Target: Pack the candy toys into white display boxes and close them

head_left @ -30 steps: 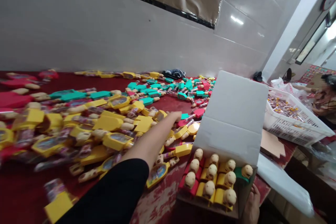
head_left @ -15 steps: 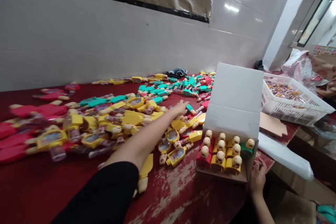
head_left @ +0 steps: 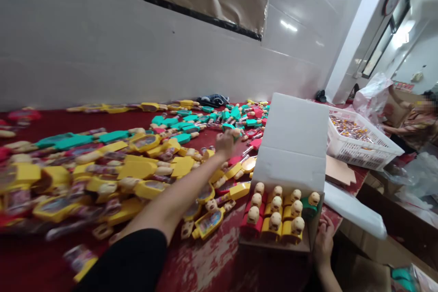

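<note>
Teal candy toy (head_left: pixel 235 134) clenched by left hand (head_left: pixel 225 144) above candy-toy heap (head_left: pixel 137 169); right hand (head_left: pixel 323 242) spread against carton (head_left: pixel 290 141); carton could tip if bracing slips.

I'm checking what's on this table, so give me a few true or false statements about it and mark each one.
1. The left hand is reaching over a spread of yellow, teal and red toy-shaped packs. True.
2. The right hand is gripping the rim of the white plastic crate. False: it is at the side of the open carton.
3. The carton holds rows of packs, with one green pack among the yellow and red. True.
4. The crate is empty. False: it holds wrapped sweets.
5. A co-worker is beyond the crate, to the right. True.
</note>
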A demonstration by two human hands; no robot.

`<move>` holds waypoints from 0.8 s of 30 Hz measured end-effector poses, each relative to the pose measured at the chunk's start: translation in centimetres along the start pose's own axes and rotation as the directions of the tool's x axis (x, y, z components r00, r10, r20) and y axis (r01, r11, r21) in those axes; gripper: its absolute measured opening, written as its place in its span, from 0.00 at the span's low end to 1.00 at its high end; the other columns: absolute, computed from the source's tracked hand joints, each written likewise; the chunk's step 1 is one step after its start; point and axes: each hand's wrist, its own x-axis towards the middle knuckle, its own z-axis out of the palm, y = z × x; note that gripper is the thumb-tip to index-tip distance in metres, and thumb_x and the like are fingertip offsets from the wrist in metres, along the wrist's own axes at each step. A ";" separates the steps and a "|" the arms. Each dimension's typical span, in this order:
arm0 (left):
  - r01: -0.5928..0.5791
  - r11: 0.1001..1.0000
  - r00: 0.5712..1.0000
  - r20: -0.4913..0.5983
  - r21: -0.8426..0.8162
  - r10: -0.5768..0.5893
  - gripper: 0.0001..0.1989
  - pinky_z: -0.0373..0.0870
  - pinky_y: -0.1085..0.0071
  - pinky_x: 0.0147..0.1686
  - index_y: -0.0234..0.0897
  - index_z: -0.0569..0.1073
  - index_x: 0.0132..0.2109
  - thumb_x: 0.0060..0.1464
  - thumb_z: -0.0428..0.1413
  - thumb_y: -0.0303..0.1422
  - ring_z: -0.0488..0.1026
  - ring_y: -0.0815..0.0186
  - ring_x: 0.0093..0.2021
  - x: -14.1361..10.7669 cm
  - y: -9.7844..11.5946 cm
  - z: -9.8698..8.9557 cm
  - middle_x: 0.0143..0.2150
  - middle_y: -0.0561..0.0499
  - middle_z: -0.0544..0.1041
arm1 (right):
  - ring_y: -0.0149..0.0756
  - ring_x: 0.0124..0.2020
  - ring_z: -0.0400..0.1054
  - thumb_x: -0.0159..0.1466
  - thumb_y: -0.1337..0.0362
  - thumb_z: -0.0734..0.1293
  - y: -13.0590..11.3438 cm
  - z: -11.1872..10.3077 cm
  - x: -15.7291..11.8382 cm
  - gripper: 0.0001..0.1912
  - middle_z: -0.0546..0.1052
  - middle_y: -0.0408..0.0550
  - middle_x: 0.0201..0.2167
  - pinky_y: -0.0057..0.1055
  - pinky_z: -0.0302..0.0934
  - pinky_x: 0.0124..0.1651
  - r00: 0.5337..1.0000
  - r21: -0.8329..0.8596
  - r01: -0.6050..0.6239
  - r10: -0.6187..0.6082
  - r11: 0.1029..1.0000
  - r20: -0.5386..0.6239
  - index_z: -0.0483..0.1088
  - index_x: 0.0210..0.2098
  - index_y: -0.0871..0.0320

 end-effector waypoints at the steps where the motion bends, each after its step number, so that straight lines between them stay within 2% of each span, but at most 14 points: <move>1: -0.007 0.997 0.994 -0.107 -0.071 -0.001 0.20 0.67 0.62 0.43 0.32 0.67 0.40 0.60 0.45 0.47 0.68 0.64 0.37 -0.8 0.7 -1.3 0.36 0.47 0.69 | 0.44 0.39 0.67 0.59 0.40 0.56 -0.5 -0.1 0.0 0.31 0.71 0.52 0.37 0.38 0.60 0.41 1.000 0.053 -0.004 0.006 0.999 -0.031 0.63 0.46 0.61; 4: -0.122 0.963 0.938 -0.346 -0.242 0.032 0.24 0.68 0.67 0.33 0.36 0.62 0.30 0.59 0.39 0.52 0.66 0.67 0.29 -5.1 3.7 -6.2 0.26 0.51 0.65 | 0.43 0.42 0.65 0.60 0.40 0.53 -3.8 -0.4 -0.1 0.32 0.68 0.54 0.41 0.40 0.60 0.45 0.990 0.187 0.042 -0.015 0.981 -0.142 0.61 0.49 0.61; 6: -0.262 0.920 0.905 -0.406 -0.293 0.129 0.25 0.68 0.69 0.29 0.37 0.60 0.27 0.54 0.46 0.56 0.65 0.68 0.27 -9.0 6.7 -9.9 0.25 0.53 0.65 | 0.44 0.47 0.63 0.60 0.40 0.53 -7.8 -0.4 -0.5 0.33 0.66 0.55 0.45 0.44 0.57 0.51 0.970 0.303 0.209 -0.158 0.930 -0.185 0.59 0.51 0.59; 7: -0.388 0.871 0.873 -0.424 -0.300 0.243 0.24 0.68 0.71 0.29 0.37 0.62 0.27 0.50 0.53 0.54 0.67 0.68 0.29 -11.0 8.5 -11.6 0.27 0.53 0.67 | 0.46 0.48 0.63 0.59 0.40 0.54 -10.3 -0.4 -0.9 0.33 0.66 0.54 0.44 0.46 0.56 0.53 0.937 0.393 0.341 -0.276 0.854 -0.214 0.60 0.52 0.58; 9: -0.745 0.627 0.649 -0.464 -0.228 0.603 0.15 0.68 0.72 0.29 0.37 0.68 0.33 0.49 0.61 0.43 0.69 0.69 0.30 -14.6 12.4 -14.1 0.30 0.52 0.70 | 0.47 0.49 0.64 0.57 0.36 0.56 -15.7 -0.7 -1.8 0.35 0.67 0.54 0.44 0.48 0.57 0.54 0.824 0.501 0.539 -0.547 0.677 -0.146 0.62 0.51 0.56; 11: -0.860 0.462 0.510 -0.347 -0.215 0.787 0.10 0.69 0.71 0.31 0.35 0.69 0.41 0.57 0.54 0.37 0.70 0.68 0.31 -17.2 16.0 -15.2 0.30 0.51 0.72 | 0.49 0.51 0.64 0.55 0.34 0.57 -20.9 -1.3 -2.9 0.39 0.68 0.55 0.47 0.50 0.58 0.54 0.639 0.517 0.674 -0.768 0.527 -0.050 0.62 0.55 0.56; 12: -0.874 0.424 0.481 -0.295 -0.238 0.826 0.10 0.68 0.71 0.30 0.34 0.69 0.41 0.60 0.50 0.36 0.70 0.68 0.30 -18.0 17.5 -15.1 0.29 0.50 0.72 | 0.49 0.50 0.65 0.56 0.36 0.59 -23.0 -1.8 -3.3 0.37 0.69 0.55 0.47 0.49 0.60 0.53 0.553 0.509 0.700 -0.831 0.500 0.055 0.63 0.54 0.56; 13: -0.874 0.413 0.473 -0.255 -0.254 0.844 0.12 0.67 0.70 0.29 0.33 0.69 0.39 0.62 0.45 0.35 0.69 0.67 0.29 -18.5 18.8 -14.8 0.28 0.49 0.72 | 0.48 0.49 0.67 0.58 0.42 0.62 -24.7 -2.3 -3.7 0.30 0.71 0.55 0.46 0.48 0.62 0.51 0.503 0.494 0.703 -0.849 0.512 0.163 0.65 0.52 0.55; 14: -0.874 0.416 0.472 -0.230 -0.250 0.851 0.15 0.65 0.69 0.27 0.33 0.69 0.35 0.62 0.42 0.35 0.69 0.66 0.28 -18.6 19.7 -14.2 0.28 0.48 0.72 | 0.45 0.47 0.69 0.60 0.49 0.64 -26.0 -2.8 -3.9 0.21 0.72 0.53 0.45 0.46 0.65 0.49 0.496 0.474 0.692 -0.836 0.544 0.236 0.68 0.47 0.55; 16: -0.867 0.457 0.489 -0.163 -0.198 0.857 0.20 0.64 0.66 0.25 0.34 0.69 0.31 0.61 0.41 0.42 0.68 0.64 0.27 -17.9 20.8 -12.5 0.28 0.46 0.72 | 0.40 0.41 0.72 0.61 0.62 0.65 -27.0 -3.8 -3.7 0.05 0.75 0.50 0.40 0.41 0.68 0.44 0.590 0.454 0.614 -0.757 0.646 0.279 0.70 0.34 0.56; 18: -0.844 0.523 0.526 0.007 -0.119 0.850 0.26 0.68 0.63 0.31 0.33 0.71 0.33 0.55 0.46 0.54 0.71 0.59 0.33 -16.4 20.9 -10.4 0.33 0.44 0.74 | 0.37 0.35 0.73 0.61 0.66 0.65 -26.6 -4.8 -2.7 0.09 0.76 0.48 0.34 0.37 0.69 0.37 0.742 0.491 0.494 -0.642 0.717 0.191 0.66 0.24 0.58; 20: -0.802 0.586 0.541 0.275 -0.115 0.795 0.31 0.68 0.56 0.45 0.35 0.73 0.44 0.48 0.51 0.58 0.70 0.52 0.46 -14.8 20.2 -8.2 0.46 0.41 0.74 | 0.36 0.30 0.73 0.61 0.65 0.64 -25.5 -5.6 -1.3 0.13 0.74 0.45 0.27 0.35 0.69 0.32 0.847 0.522 0.410 -0.525 0.748 0.088 0.63 0.21 0.58; 22: -0.773 0.617 0.488 0.484 -0.146 0.726 0.31 0.55 0.50 0.59 0.42 0.69 0.54 0.49 0.55 0.55 0.58 0.48 0.61 -13.7 19.0 -6.4 0.61 0.44 0.64 | 0.34 0.24 0.72 0.60 0.63 0.65 -24.0 -6.1 0.1 0.12 0.73 0.43 0.21 0.31 0.67 0.27 0.891 0.448 0.403 -0.454 0.798 0.006 0.63 0.21 0.59; 24: -0.756 0.625 0.423 0.584 -0.194 0.693 0.28 0.44 0.46 0.63 0.50 0.64 0.58 0.52 0.54 0.51 0.45 0.47 0.67 -13.4 17.9 -5.3 0.66 0.50 0.54 | 0.31 0.19 0.69 0.59 0.63 0.66 -22.4 -6.0 1.0 0.12 0.72 0.41 0.18 0.27 0.63 0.22 0.889 0.292 0.436 -0.458 0.851 0.006 0.65 0.22 0.59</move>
